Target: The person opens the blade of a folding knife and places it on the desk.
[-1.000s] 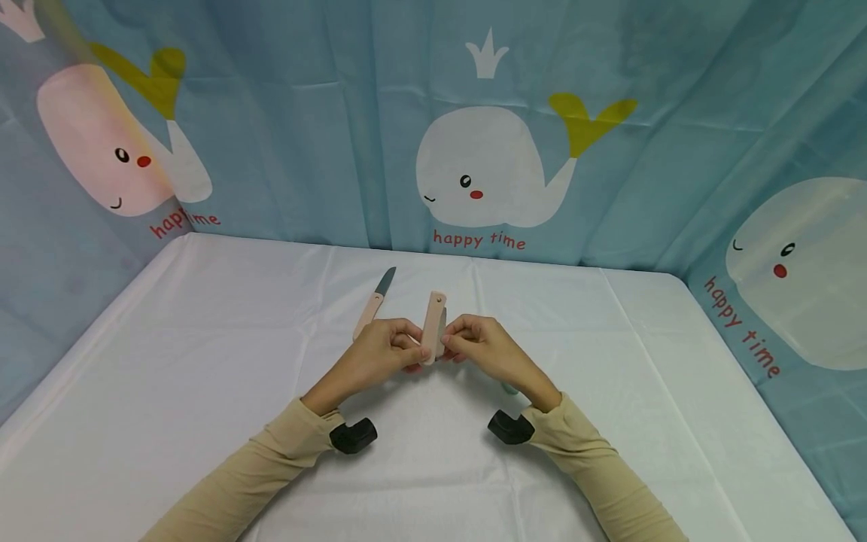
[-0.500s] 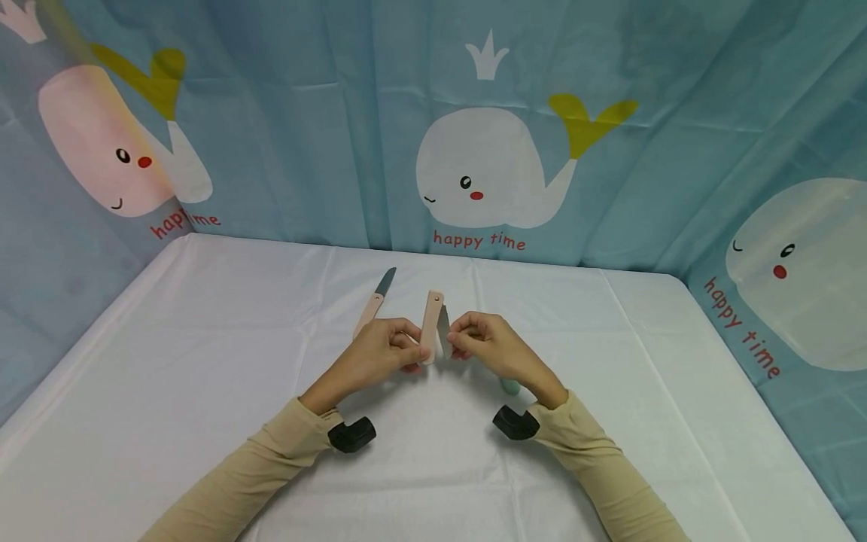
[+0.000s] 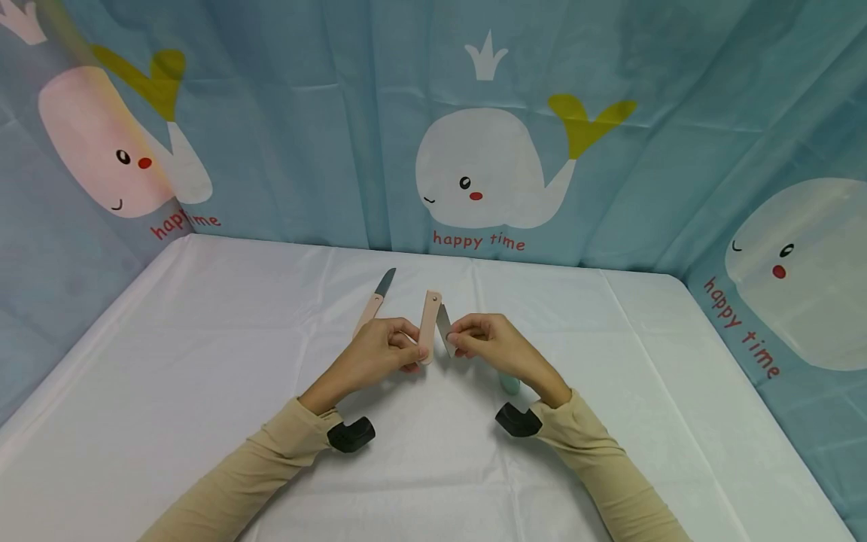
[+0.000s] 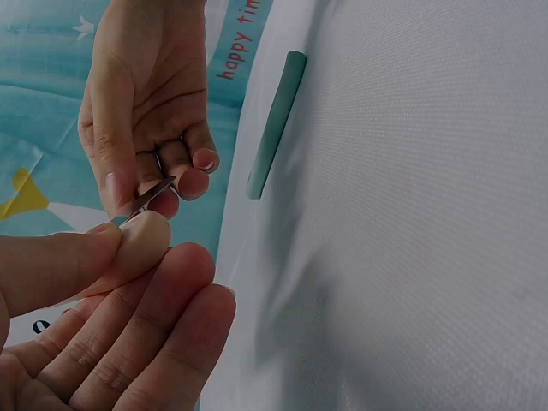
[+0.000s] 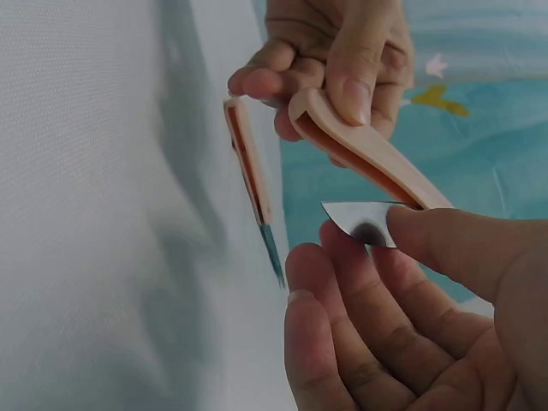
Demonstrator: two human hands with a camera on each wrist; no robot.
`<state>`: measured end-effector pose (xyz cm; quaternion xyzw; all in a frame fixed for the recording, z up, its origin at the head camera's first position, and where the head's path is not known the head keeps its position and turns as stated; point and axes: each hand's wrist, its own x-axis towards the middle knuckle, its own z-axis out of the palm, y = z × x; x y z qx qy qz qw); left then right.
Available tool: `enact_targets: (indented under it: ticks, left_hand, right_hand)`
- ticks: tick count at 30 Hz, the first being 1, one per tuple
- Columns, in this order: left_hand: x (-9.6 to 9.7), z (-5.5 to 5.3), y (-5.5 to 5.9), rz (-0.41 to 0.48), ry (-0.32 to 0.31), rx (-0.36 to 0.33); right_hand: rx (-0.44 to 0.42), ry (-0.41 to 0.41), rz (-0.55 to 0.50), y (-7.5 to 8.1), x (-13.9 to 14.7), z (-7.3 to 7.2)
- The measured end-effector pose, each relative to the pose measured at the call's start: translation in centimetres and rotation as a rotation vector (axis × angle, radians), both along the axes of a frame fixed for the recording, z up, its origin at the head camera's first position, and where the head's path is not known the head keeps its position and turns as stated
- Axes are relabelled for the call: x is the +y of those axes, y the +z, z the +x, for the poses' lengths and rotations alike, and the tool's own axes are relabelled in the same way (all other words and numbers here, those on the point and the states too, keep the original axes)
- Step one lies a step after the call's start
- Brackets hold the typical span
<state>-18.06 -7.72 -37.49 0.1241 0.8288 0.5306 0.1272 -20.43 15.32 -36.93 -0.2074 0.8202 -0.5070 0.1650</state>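
Note:
A folding knife (image 3: pixel 430 324) with a pale pink handle is held up over the white table, pivot end uppermost in the head view. My left hand (image 3: pixel 386 342) pinches the lower end of its handle between thumb and fingers. The blade (image 5: pixel 355 218) stands partly swung out of the handle slot, and my right hand (image 3: pixel 491 342) pinches it near the tip. In the right wrist view the slot (image 5: pixel 360 167) faces the camera. Beyond my left hand, a second pink folding knife (image 3: pixel 371 309) lies unfolded, its dark blade pointing away; the hand hides the handle's near end.
A green rod-like object (image 4: pixel 278 124) lies on the white tablecloth (image 3: pixel 433 474), partly hidden behind my right wrist in the head view. Blue curtains (image 3: pixel 291 150) printed with whales rise along the back and both sides of the table.
The blade has swung out from alongside the handle, leaving a widening gap. My right hand has shifted slightly right with it; my left hand has barely moved. More of the green object shows.

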Motion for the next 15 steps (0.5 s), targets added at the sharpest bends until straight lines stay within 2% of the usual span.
enact_targets:
  ticks: [6, 15]
  left_hand:
    - [0.00, 0.00, 0.00, 0.010, -0.003, -0.003]
    - [0.01, 0.08, 0.14, 0.020, 0.032, 0.024]
  right_hand:
    - [-0.001, 0.018, 0.009, -0.37, -0.27, 0.10]
    - [0.038, -0.025, 0.004, -0.15, -0.66, 0.29]
